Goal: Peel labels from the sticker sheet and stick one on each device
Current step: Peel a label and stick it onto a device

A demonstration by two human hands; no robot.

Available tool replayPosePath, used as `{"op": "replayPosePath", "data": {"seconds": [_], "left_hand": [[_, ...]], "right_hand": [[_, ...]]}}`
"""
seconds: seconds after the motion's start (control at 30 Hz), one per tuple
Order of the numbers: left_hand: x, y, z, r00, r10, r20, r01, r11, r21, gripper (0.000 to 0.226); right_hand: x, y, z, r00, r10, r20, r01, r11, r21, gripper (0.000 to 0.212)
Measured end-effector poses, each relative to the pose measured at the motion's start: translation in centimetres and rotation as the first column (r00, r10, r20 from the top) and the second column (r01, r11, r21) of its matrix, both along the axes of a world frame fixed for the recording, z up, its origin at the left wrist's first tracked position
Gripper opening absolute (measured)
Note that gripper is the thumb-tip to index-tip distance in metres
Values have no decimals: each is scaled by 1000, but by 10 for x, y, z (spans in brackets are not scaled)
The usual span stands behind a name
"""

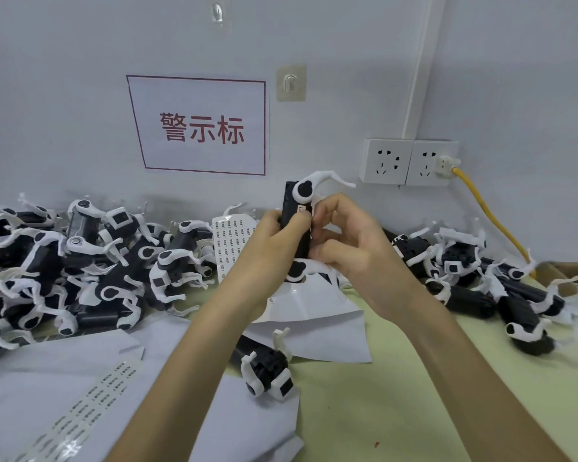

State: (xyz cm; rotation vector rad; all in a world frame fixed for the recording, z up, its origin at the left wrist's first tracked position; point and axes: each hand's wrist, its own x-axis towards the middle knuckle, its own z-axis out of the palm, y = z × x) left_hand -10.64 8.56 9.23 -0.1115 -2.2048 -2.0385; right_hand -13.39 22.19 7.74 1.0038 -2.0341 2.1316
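The left hand [274, 235] grips a black-and-white device [296, 201] round its middle and holds it upright at the centre of the view, above the table [397, 395]. The right hand [351, 248] pinches the device's right edge with curled fingers, its forefinger tip at a small label [303, 209] on the black body. Just behind the left hand, toward 10 o'clock, lies the sticker sheet [231, 238], partly hidden. A second label strip [90, 408] lies at 7 o'clock on white paper. 1 device lies alone [264, 368] at 6 o'clock. A heap of devices [80, 261] fills 9 o'clock, and another heap [481, 278] lies at 3 o'clock. On the wall, a red-lettered sign [201, 128] hangs at 11 o'clock, with 2 sockets [407, 161] and a yellow cable [491, 215] at 2 o'clock.
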Motion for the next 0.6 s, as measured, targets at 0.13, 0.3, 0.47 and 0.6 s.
{"op": "replayPosePath", "data": {"seconds": [0.13,0.3,0.47,0.6], "left_hand": [[2,1,0,1000,25,8,-25,1000,-20,50],[-4,-2,-1,995,-22,93,11,994,110,64],[-7,-2,-5,995,13,98,-24,993,112,36],[-3,-1,-4,990,-32,137,9,987,160,48]], "right_hand": [[0,-1,1,1000,-19,14,19,999,-35,28],[1,1,4,1000,-18,-10,17,999,-37,28],[3,-1,7,1000,-17,-24,16,999,-37,22],[5,-1,9,999,-28,-17,27,998,-51,13]]}}
